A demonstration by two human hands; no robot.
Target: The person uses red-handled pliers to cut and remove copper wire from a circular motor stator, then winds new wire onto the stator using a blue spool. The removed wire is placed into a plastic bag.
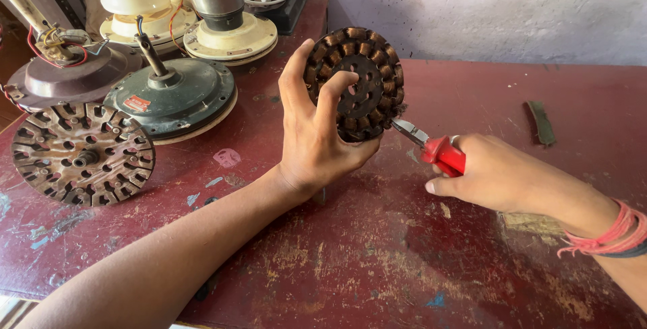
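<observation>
Copper-wound round stator (355, 83) sits clamped upright in my left hand (317, 134); my right hand (499, 171) grips red-handled pliers (431, 146) whose tip could slip and nick the windings.

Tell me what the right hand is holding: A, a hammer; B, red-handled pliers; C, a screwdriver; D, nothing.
B: the right hand grips red-handled pliers, their metal tips against the lower edge of the wound stator that the left hand holds up.
</observation>
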